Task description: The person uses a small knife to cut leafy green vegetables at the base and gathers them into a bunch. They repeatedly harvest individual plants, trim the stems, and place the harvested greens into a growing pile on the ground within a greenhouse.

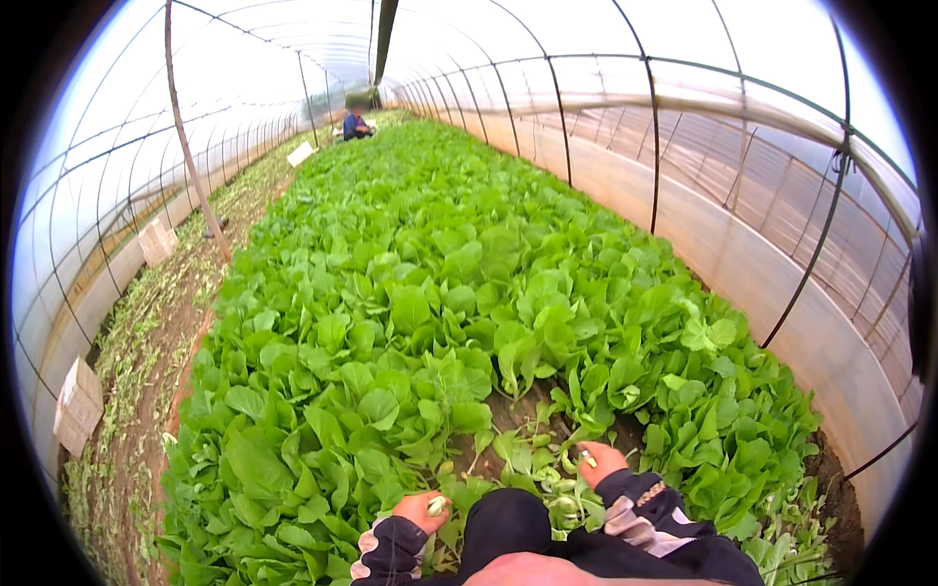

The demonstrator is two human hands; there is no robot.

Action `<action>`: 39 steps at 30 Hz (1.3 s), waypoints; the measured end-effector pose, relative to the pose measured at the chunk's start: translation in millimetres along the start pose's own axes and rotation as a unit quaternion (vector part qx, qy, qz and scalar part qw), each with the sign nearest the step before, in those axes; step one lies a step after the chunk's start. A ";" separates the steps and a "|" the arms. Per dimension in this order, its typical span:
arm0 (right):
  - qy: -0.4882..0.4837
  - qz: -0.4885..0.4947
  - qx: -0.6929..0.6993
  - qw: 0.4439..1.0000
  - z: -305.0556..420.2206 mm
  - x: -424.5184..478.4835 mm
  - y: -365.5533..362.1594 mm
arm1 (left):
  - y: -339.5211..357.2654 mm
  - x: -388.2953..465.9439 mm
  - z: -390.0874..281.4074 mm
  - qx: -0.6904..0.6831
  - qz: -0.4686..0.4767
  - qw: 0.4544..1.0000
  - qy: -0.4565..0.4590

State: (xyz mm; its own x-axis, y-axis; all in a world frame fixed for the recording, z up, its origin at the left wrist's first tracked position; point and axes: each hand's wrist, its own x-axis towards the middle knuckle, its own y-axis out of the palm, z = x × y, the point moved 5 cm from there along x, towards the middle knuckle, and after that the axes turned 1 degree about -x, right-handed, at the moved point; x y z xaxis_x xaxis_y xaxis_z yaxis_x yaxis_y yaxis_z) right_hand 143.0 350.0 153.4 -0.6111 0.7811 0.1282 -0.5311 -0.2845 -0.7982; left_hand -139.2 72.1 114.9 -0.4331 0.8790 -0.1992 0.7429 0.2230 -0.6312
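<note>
My left hand (419, 511) is curled around a leafy green plant, whose cut-looking pale stem base (437, 505) points up out of the fist. Its leaves hang below and are partly hidden. To the right, my right hand (604, 463) is closed low over the soil, with a small pale object (588, 458) at its fingers; what it is cannot be told. Between the hands, loose leaves and small plants (516, 448) lie on bare brown soil (502, 414). Beyond them stands a dense bed of leafy greens (410, 308). My dark-clothed knee (506, 524) juts up between my arms.
A plastic-film tunnel with metal hoops (654, 146) arches overhead. A low film wall (703, 220) runs along the right. Cartons (79, 406) stand on the littered path (157, 351) at left, near a slanting pole (192, 157). Another person (356, 124) is far down the bed.
</note>
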 end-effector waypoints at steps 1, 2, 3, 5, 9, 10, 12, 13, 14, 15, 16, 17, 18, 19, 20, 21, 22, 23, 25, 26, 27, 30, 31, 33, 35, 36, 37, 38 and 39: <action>0.003 -0.020 -0.011 1.000 3.0 0.4 -24.0 | -5.6 0.3 -11.6 0.021 -0.008 1.000 0.016; 0.003 -0.058 -0.025 0.998 4.1 -1.7 -45.0 | -5.7 4.5 -7.6 0.040 -0.014 0.999 0.019; 0.007 -0.098 -0.043 0.994 2.9 -8.4 -66.4 | -6.9 3.6 -12.2 0.054 -0.015 0.998 0.019; -0.001 -0.117 -0.047 0.992 2.8 -22.3 -89.2 | -12.2 -3.8 -17.8 0.085 -0.019 0.996 0.009; 0.051 -0.116 -0.031 0.992 -16.6 -58.2 -80.3 | -5.4 -19.9 -19.6 0.100 -0.012 0.995 0.024; 0.048 -0.114 -0.005 0.992 -16.2 -59.1 -81.6 | -3.9 -25.4 -19.7 0.096 -0.010 0.995 0.032; 0.031 -0.142 0.008 0.989 -13.3 -55.3 -77.7 | -3.7 -35.9 -15.2 0.088 0.002 0.995 0.039; 0.022 -0.155 0.015 0.988 -10.8 -54.6 -76.2 | -4.4 -39.2 -8.6 0.087 0.001 0.996 0.033; 0.039 -0.126 0.002 0.991 -11.3 -53.0 -74.0 | -4.6 -41.5 -1.6 0.086 -0.001 0.996 0.026; 0.030 -0.129 0.000 0.991 -11.3 -53.2 -74.5 | -4.5 -45.6 0.4 0.082 0.001 0.996 0.019; 0.022 -0.131 -0.002 0.991 -14.6 -50.7 -73.7 | -6.8 -48.5 1.3 0.099 0.003 0.995 -0.004; 0.015 -0.134 -0.005 0.991 -16.9 -49.7 -72.4 | -7.9 -52.0 3.8 0.099 0.007 0.995 -0.009; 0.019 -0.138 0.005 0.990 -14.1 -46.5 -73.0 | -12.3 -53.5 6.8 0.100 0.007 0.995 -0.015; 0.030 -0.131 0.007 0.991 -11.9 -46.9 -72.3 | -16.7 -54.3 10.3 0.100 0.007 0.995 -0.021; 0.042 -0.124 0.009 0.991 -9.0 -48.9 -71.5 | -14.9 -57.8 21.2 0.098 -0.013 0.995 0.003; 0.057 -0.117 0.013 0.991 -8.0 -51.3 -69.6 | -12.9 -59.0 26.9 0.093 -0.011 0.996 0.003; 0.050 -0.125 0.025 0.991 -9.1 -51.3 -68.3 | -11.3 -59.3 31.4 0.089 -0.009 0.996 0.004; 0.041 -0.128 0.025 0.991 -11.9 -48.5 -66.7 | -9.7 -59.2 35.7 0.086 -0.007 0.996 0.004; 0.028 -0.136 0.021 0.990 -12.8 -50.8 -69.3 | -10.3 -61.7 25.7 0.088 0.001 0.996 0.011; 0.033 -0.134 0.022 0.990 -14.0 -51.1 -70.3 | -11.9 -61.6 19.7 0.091 0.002 0.996 0.010; 0.035 -0.133 0.020 0.990 -10.9 -52.0 -71.6 | -13.5 -66.4 13.5 0.094 0.004 0.996 0.005; 0.031 -0.130 0.007 0.991 -14.9 -49.7 -72.6 | -8.4 -59.1 19.8 0.089 0.007 0.996 -0.011; 0.035 -0.129 0.010 0.991 -13.9 -50.3 -73.0 | -8.2 -58.6 18.0 0.091 0.008 0.996 -0.006; 0.044 -0.125 0.017 0.991 -13.3 -54.4 -72.3 | -6.7 -61.0 13.2 0.096 0.012 0.995 0.004; 0.033 -0.131 0.023 0.991 -14.4 -52.9 -71.3 | -9.4 -58.1 11.1 0.093 0.010 0.996 -0.006; 0.022 -0.141 0.025 0.989 -17.8 -53.2 -72.9 | -6.6 -57.7 10.4 0.088 0.014 0.996 -0.010; 0.016 -0.148 0.020 0.989 -18.6 -54.0 -74.7 | -4.8 -58.5 11.8 0.088 0.016 0.996 -0.003; 0.024 -0.140 0.018 0.990 -19.2 -54.9 -75.6 | -4.3 -58.3 14.1 0.088 0.018 0.996 0.004; 0.028 -0.138 0.017 0.990 -18.2 -53.4 -76.1 | -5.3 -53.5 13.0 0.090 0.016 0.996 0.015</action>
State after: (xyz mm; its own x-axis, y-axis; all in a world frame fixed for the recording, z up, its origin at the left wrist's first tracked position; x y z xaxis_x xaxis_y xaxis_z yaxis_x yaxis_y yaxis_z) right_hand 226.8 340.0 196.5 -0.4070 0.8609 0.3054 -0.6938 -0.0739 -0.7163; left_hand -126.6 18.5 119.2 -0.3929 0.8976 -0.1999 0.6518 0.1185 -0.7491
